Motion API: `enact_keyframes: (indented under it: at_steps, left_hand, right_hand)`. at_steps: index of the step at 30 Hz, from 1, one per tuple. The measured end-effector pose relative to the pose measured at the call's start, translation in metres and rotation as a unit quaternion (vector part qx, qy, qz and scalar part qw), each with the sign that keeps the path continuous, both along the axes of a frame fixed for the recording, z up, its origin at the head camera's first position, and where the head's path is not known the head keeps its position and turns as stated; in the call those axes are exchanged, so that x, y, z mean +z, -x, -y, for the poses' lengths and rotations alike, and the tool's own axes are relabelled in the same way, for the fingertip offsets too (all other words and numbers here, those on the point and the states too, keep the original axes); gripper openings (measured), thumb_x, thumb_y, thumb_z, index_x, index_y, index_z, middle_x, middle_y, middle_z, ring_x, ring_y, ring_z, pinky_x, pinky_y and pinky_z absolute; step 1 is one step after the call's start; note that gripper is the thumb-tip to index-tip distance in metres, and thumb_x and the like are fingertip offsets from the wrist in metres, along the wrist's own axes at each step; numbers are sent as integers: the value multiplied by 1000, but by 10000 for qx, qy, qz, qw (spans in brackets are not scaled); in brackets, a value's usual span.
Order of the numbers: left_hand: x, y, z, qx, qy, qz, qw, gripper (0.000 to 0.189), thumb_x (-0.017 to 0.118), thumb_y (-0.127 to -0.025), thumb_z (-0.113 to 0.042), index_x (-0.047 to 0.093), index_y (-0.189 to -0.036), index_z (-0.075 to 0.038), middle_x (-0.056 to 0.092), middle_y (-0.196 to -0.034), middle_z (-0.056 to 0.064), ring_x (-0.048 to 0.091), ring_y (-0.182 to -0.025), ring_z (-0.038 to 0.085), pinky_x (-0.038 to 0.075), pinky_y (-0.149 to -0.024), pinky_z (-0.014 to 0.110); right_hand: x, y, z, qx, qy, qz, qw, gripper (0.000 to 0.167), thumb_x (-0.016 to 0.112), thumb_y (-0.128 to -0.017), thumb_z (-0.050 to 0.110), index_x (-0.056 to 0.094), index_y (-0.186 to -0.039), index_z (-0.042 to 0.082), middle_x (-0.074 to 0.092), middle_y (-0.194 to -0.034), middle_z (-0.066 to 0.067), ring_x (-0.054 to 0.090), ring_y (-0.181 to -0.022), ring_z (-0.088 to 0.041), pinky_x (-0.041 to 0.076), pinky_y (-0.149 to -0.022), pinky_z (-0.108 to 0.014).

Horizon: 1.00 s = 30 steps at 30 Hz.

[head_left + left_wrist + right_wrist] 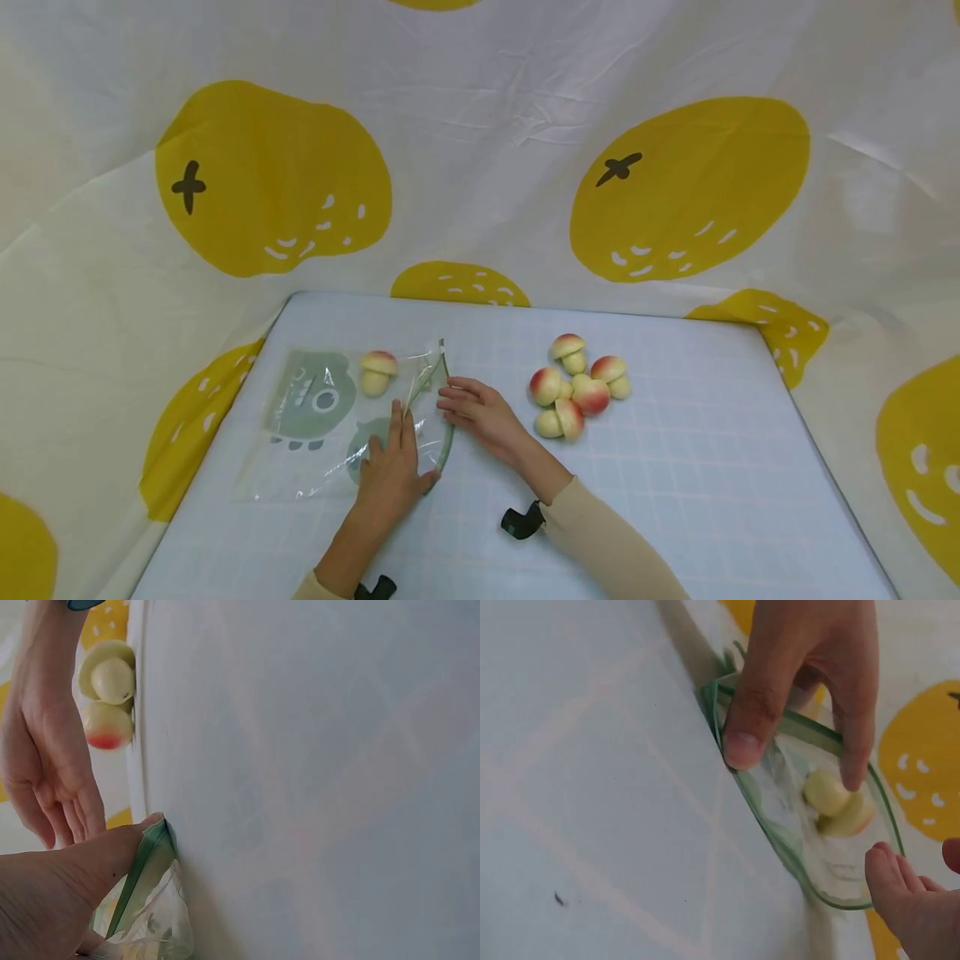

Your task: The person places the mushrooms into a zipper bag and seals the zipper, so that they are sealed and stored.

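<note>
A clear zip bag (300, 479) with green monster prints lies on the table, its green-edged mouth (772, 844) gaping toward the right. One toy mushroom (377, 372) with a red-tinged cap shows inside through the mouth in the right wrist view. My left hand (390, 475) is spread at the mouth, its fingers on the upper edge and its thumb (744, 750) against the lower edge. Beside the mouth, my right hand (483, 417) holds nothing; its fingers reach loosely extended to the bag's green edge. Several more toy mushrooms (591, 397) sit clustered behind and right of it.
The table (697, 483) wears a pale blue checked cloth. Behind it and along both sides hangs a white curtain (480, 167) printed with large yellow fruit. Black wrist camera mounts (522, 521) are on both forearms.
</note>
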State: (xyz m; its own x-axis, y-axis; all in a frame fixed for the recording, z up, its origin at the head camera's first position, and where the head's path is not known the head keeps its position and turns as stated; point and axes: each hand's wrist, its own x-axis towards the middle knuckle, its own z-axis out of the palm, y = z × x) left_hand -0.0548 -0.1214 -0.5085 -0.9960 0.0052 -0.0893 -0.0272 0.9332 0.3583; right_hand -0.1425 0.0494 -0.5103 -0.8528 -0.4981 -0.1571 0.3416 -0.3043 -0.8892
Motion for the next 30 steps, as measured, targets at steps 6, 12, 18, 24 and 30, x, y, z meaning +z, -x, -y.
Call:
enact_keyframes:
  at_steps: [6,12,18,24,30]
  left_hand:
    - [-1,-1,0,-18,83,-47,10000,111,89,-75,-35,23,-153,9,13,-163,25,41,-119,63,43,-84,73]
    - [0,-1,0,-1,95,-11,10000,112,89,-75,-35,23,-153,9,12,-163,25,41,-120,63,43,-85,73]
    - [0,-2,-1,-11,101,4,9999,113,89,-75,-36,22,-154,9,12,-163,25,41,-120,62,44,-86,72]
    - [2,-3,-1,-48,80,-97,9999,112,89,-75,-35,22,-153,10,13,-162,26,43,-119,62,45,-84,72]
    - [2,-4,1,-139,23,-188,9997,112,89,-76,-34,21,-153,11,12,-162,27,42,-119,65,44,-81,74]
  right_hand:
    - [8,-8,-15,-156,8,-351,9993,50,50,-103,1,32,-148,-12,41,-144,-37,53,-127,-41,43,-104,-45]
    - [18,-19,-32,-325,-235,-540,9977,49,55,-101,3,40,-147,-5,45,-143,-34,54,-126,-39,45,-102,-39]
    - [27,-32,-50,-391,-580,-890,9936,48,56,-101,5,42,-147,-2,46,-142,-33,55,-125,-36,46,-102,-39]
    - [32,-40,-63,-408,-855,-1273,9873,48,59,-101,6,44,-146,-1,50,-139,-30,55,-125,-40,47,-100,-37]
    - [33,-37,-77,-784,-1198,-1809,9730,42,61,-99,2,52,-139,-2,61,-128,-22,56,-118,-48,51,-95,-35]
